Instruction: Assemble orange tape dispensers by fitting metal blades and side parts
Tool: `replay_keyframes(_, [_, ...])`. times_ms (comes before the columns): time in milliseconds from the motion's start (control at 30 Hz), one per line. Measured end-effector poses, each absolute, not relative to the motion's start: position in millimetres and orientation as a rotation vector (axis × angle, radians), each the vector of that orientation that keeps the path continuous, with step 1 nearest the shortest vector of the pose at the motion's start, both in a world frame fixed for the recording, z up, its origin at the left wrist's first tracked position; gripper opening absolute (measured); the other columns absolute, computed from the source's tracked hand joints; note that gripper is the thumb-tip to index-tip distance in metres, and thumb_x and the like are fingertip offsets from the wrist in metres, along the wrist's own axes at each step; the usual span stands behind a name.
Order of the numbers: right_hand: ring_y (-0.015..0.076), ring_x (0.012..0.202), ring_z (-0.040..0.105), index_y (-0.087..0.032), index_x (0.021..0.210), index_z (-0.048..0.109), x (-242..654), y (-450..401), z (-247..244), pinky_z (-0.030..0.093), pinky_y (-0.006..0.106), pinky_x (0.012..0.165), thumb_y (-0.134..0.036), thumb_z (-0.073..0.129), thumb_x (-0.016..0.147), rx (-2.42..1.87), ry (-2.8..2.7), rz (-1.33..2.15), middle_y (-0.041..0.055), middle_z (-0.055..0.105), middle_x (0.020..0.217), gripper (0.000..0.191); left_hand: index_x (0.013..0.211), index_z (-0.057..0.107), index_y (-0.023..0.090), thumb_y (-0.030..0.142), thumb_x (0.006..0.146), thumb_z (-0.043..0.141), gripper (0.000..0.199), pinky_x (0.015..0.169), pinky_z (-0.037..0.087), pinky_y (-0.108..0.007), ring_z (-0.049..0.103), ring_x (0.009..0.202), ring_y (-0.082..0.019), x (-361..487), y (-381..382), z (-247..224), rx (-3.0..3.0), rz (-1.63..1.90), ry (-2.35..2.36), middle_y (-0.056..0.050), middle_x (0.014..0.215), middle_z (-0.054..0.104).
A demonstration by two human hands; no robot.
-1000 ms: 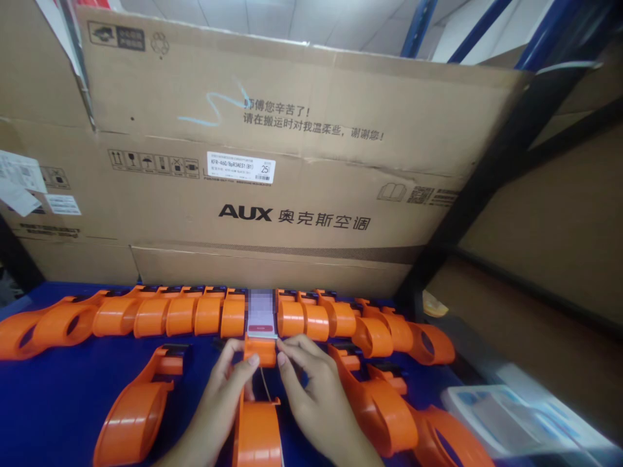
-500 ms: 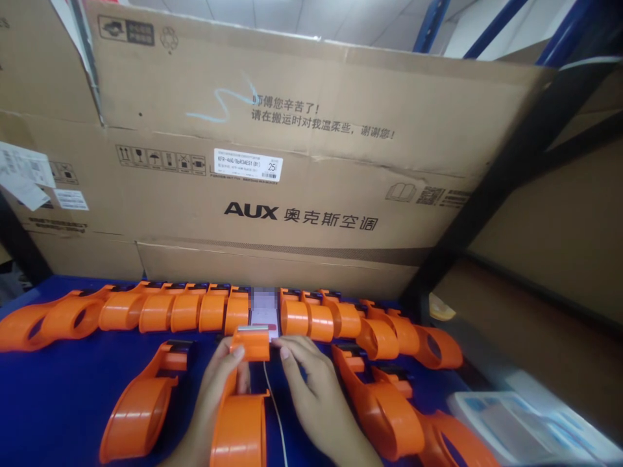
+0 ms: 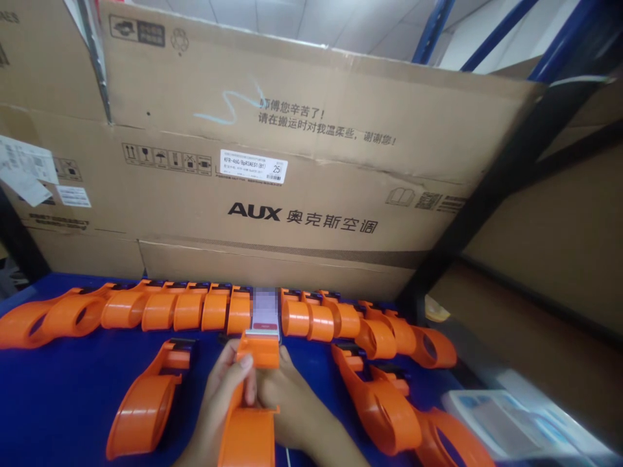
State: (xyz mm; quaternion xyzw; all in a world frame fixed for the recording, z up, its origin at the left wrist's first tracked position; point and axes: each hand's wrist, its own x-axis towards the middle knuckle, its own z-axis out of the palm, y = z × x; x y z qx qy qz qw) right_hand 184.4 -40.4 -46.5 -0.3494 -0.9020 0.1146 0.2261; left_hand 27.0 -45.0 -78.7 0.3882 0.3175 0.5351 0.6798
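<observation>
An orange tape dispenser (image 3: pixel 250 438) is upright in front of me, with a pale metallic strip across its top end. My left hand (image 3: pixel 228 379) grips its neck, thumb across the front and fingers curling behind. My right hand (image 3: pixel 287 395) is behind and right of the dispenser's head, close against it; most of its fingers are hidden there, so I cannot tell whether they hold any part. Just beyond the dispenser's top stands a phone (image 3: pixel 265 311) with a lit screen.
Several more orange tape dispensers (image 3: pixel 124 306) line the back of the blue surface (image 3: pixel 63 395). One dispenser (image 3: pixel 143 412) lies at left, others (image 3: pixel 389 415) at right. A white-blue box (image 3: pixel 501 421) is at lower right. Behind stands a large carton (image 3: pixel 311 155) beside a dark post (image 3: pixel 467 201).
My right hand has shifted left, from beside the dispenser's head to behind it. The held dispenser has moved slightly right and down in view. A white cable is now mostly covered.
</observation>
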Motion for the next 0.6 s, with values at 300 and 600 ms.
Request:
replay_keyframes(300, [0.0266,0.107,0.059,-0.022,0.099,0.065,193,-41,-54,0.044,0.037,0.091,-0.018,0.060,0.094,-0.997,-2.479,0.274,0.0084,0.071,0.116,0.008,0.082,0.067,0.022,0.060,0.074,0.079,0.041,0.050,0.043,-0.025,0.050,0.041,-0.014,42,-53,-82,0.833,1.308,0.714,0.004,0.043,0.057])
replay_keyframes(600, [0.0253,0.101,0.062,-0.022,0.090,0.065,191,-39,-66,0.046,0.036,0.088,-0.010,0.060,0.086,-0.985,-2.449,0.245,0.0082,0.072,0.109,0.013,0.080,0.064,0.021,0.058,0.080,0.076,0.038,0.049,0.043,-0.024,0.047,0.041,-0.012,54,-62,-77,0.847,1.366,0.692,0.006,0.044,0.053])
